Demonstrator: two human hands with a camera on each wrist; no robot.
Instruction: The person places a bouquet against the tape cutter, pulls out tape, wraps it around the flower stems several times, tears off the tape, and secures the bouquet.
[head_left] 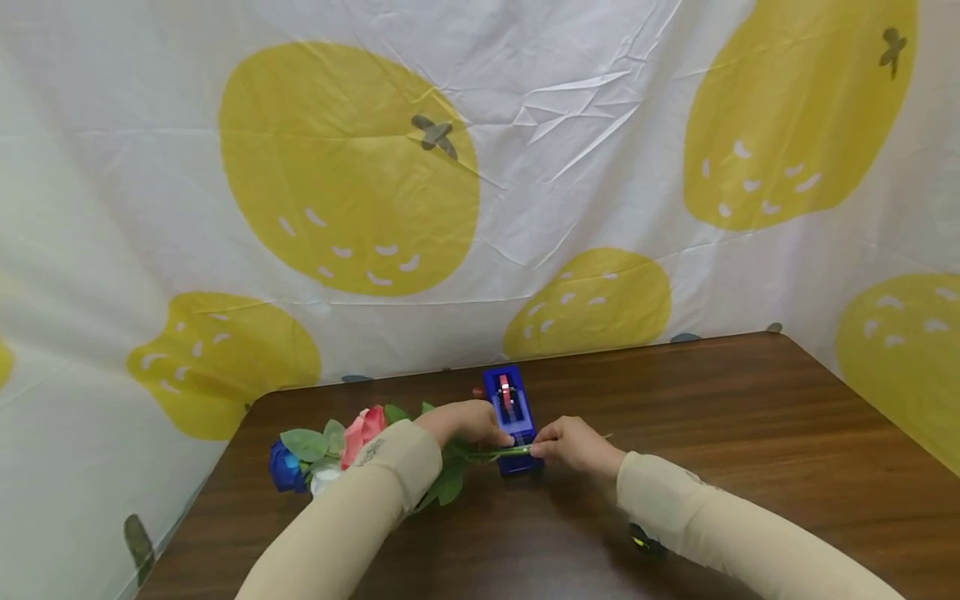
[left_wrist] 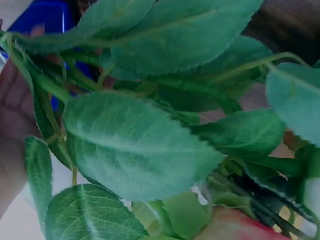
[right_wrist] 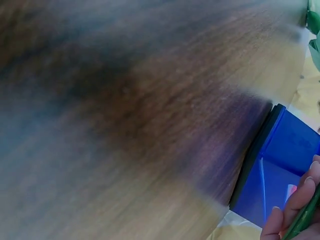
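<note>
A bouquet of artificial flowers with green leaves (head_left: 330,446) is lying across the dark brown wood-grain table (head_left: 712,400). Its blue flower (head_left: 285,467) is pointing to the table's left edge; a coral-pink flower (head_left: 363,435) and a partly covered white flower (head_left: 326,478) are sitting beside it. The thin green stems (head_left: 512,452) are running rightward, over the near end of a blue plastic tape dispenser with a red wheel (head_left: 517,423). Whether they are touching it, I cannot tell. The dispenser is standing near the middle of the table's far edge.

The right hand (head_left: 573,443) is pinching the stems near their end, its fingers curling around the green in the right wrist view. The left hand (head_left: 468,421) is reaching over the bouquet, its fingertips being just beside the stems and the dispenser; leaves are covering much of it in the left wrist view, so I cannot tell its grip.

Cream sleeves (head_left: 360,492) are covering both forearms. Behind the far edge, a white cloth with yellow fruit print (head_left: 540,167) is hanging.
</note>
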